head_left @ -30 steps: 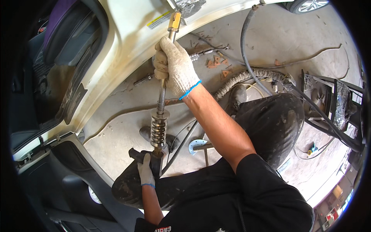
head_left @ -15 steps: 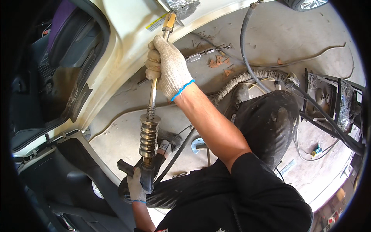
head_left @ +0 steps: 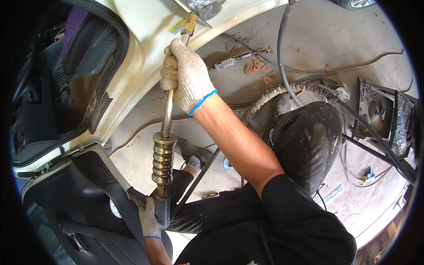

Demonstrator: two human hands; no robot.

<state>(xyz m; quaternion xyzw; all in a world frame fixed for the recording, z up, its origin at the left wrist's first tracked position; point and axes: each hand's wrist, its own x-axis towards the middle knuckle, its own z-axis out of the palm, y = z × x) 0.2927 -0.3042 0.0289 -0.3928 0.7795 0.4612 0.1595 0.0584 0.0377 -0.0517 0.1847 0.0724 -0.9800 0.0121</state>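
My gloved right hand is closed around the chrome shaft of a slide-hammer puller. Its ribbed metal weight sits low on the shaft, above the black handle. My gloved left hand grips that handle at its side. A brass-coloured fitting at the shaft's top lies over the white car body, near a yellow label and a crumpled grey patch. I cannot tell if the fitting touches the panel.
An open door is at lower left, beside the cabin opening. A hose, a wrapped tube, several copper triangles and another rod tool lie beyond my arms. A black metal frame stands right, near my bent knee.
Both hands and the puller have moved left. The handle and my left hand have also gone lower, and the top fitting has shifted slightly away from where it was beside the patch.
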